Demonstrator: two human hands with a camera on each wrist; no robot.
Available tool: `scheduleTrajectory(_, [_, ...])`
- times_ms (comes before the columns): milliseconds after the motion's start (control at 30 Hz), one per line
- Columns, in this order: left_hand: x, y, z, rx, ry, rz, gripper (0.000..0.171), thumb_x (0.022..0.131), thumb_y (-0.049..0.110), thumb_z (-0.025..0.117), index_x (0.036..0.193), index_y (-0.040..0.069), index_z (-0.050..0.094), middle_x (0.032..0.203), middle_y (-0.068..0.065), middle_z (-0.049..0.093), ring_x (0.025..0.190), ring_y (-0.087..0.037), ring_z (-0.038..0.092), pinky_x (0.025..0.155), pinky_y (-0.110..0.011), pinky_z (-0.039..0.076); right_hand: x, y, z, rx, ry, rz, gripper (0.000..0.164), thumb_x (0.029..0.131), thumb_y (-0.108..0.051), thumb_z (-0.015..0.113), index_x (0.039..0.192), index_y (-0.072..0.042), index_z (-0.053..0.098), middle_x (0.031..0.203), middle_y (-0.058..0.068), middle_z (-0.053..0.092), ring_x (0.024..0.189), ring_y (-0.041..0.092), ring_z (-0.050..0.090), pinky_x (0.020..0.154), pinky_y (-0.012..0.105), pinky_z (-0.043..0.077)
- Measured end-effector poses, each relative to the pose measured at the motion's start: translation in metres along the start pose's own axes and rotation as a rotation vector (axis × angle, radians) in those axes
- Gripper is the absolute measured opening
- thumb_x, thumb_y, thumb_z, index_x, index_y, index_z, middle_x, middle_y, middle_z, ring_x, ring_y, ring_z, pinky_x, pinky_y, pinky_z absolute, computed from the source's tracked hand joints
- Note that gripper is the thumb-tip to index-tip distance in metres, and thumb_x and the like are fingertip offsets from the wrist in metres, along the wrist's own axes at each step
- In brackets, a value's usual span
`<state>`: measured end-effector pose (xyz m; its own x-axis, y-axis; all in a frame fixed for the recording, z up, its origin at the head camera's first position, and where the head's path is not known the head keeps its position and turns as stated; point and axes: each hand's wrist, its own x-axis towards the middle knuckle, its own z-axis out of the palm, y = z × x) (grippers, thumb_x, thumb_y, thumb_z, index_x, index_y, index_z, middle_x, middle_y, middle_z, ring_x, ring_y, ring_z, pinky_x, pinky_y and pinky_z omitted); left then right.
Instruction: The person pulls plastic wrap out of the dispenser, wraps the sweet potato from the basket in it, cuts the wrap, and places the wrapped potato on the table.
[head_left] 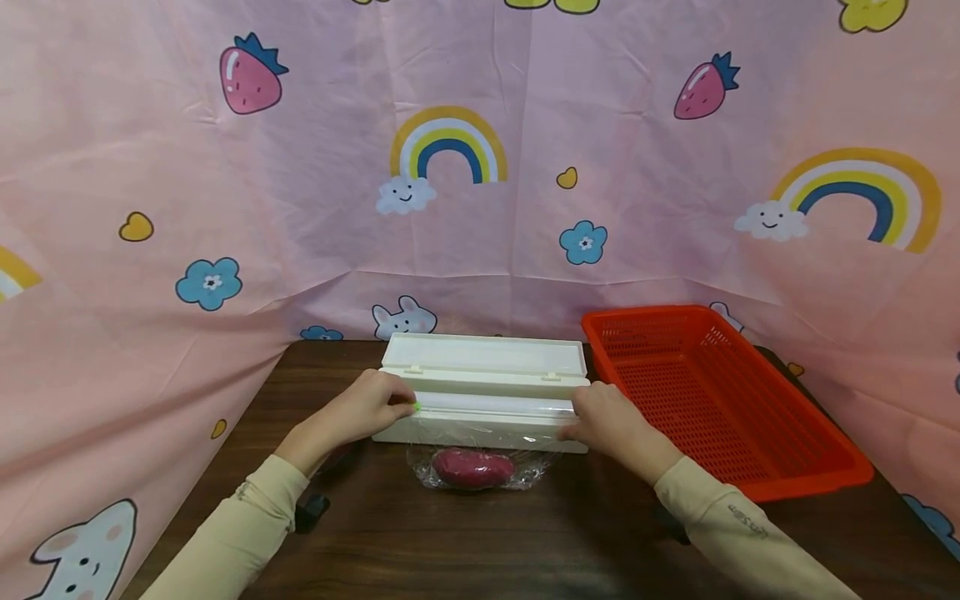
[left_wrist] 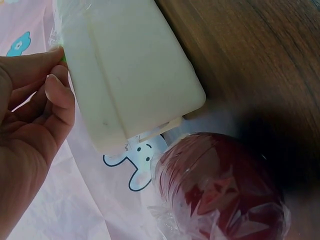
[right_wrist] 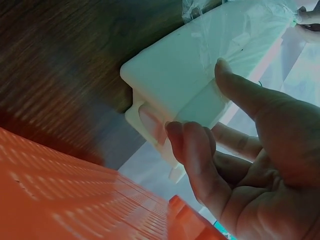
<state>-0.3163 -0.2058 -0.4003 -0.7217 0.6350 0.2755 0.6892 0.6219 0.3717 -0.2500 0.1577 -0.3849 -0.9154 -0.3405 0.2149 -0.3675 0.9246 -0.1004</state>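
Observation:
A white cling film box [head_left: 480, 432] stands on the table with its lid [head_left: 483, 354] tipped back and the roll [head_left: 495, 404] visible inside. At the box's left end, my left hand [head_left: 372, 402] pinches a small green tab [left_wrist: 63, 57] between thumb and finger. My right hand [head_left: 611, 419] grips the right end, thumb on the front face and fingers bent around the corner. Clear film [head_left: 450, 432] hangs down over the front. Before the box lies a dark red oblong item [head_left: 474, 468] wrapped in film; its kind is unclear.
An orange-red plastic basket [head_left: 750, 492] stands at the right, close beside my right hand. The dark wooden table [head_left: 480, 550] extends toward me. A pink printed cloth [head_left: 480, 242] hangs behind and at both sides.

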Motion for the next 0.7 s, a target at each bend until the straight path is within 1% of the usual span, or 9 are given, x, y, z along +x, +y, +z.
scheduleTrajectory(67, [0.0005, 0.0004, 0.0003, -0.001, -0.002, 0.001, 0.004, 0.09, 0.011, 0.076, 0.089, 0.008, 0.08, 0.081, 0.004, 0.075, 0.065, -0.001, 0.054, 0.061, -0.022, 0.046, 0.0002, 0.0007, 0.0004, 0.013, -0.006, 0.009, 0.036, 0.073, -0.03, 0.092, 0.07, -0.005, 0.066, 0.054, 0.002, 0.055, 0.053, 0.013, 0.039, 0.048, 0.026, 0.033])
scheduleTrajectory(233, [0.0028, 0.002, 0.0016, 0.004, 0.001, 0.01, 0.004, 0.089, 0.01, 0.077, 0.091, 0.008, 0.08, 0.083, 0.003, 0.076, 0.067, -0.002, 0.055, 0.063, -0.022, 0.047, 0.0016, 0.0023, 0.0023, 0.025, -0.009, 0.019, 0.035, 0.072, -0.031, 0.093, 0.072, -0.005, 0.068, 0.055, 0.002, 0.057, 0.052, 0.014, 0.04, 0.048, 0.027, 0.033])
scheduleTrajectory(433, [0.004, 0.0044, 0.0021, -0.013, -0.006, 0.007, 0.004, 0.088, 0.009, 0.077, 0.091, 0.008, 0.08, 0.084, 0.002, 0.076, 0.068, -0.002, 0.056, 0.063, -0.022, 0.047, 0.0025, 0.0038, 0.0042, 0.022, -0.01, 0.014, 0.036, 0.073, -0.031, 0.092, 0.069, -0.006, 0.066, 0.053, 0.001, 0.055, 0.052, 0.013, 0.038, 0.048, 0.026, 0.032])
scheduleTrajectory(600, [0.0053, 0.0044, 0.0027, -0.011, -0.007, 0.013, 0.004, 0.089, 0.009, 0.077, 0.091, 0.008, 0.08, 0.083, 0.003, 0.076, 0.068, -0.002, 0.055, 0.063, -0.022, 0.047, 0.0028, 0.0045, 0.0042, 0.013, -0.018, 0.015, 0.035, 0.074, -0.031, 0.092, 0.075, -0.005, 0.069, 0.056, 0.001, 0.057, 0.052, 0.014, 0.042, 0.048, 0.026, 0.035])
scheduleTrajectory(700, [0.0064, 0.0038, 0.0035, -0.001, -0.005, 0.024, 0.004, 0.089, 0.01, 0.077, 0.092, 0.008, 0.08, 0.084, 0.003, 0.076, 0.07, -0.003, 0.057, 0.064, -0.023, 0.049, 0.0032, 0.0054, 0.0041, 0.01, -0.023, 0.014, 0.036, 0.074, -0.032, 0.092, 0.074, -0.005, 0.068, 0.055, 0.001, 0.056, 0.052, 0.014, 0.042, 0.048, 0.026, 0.035])
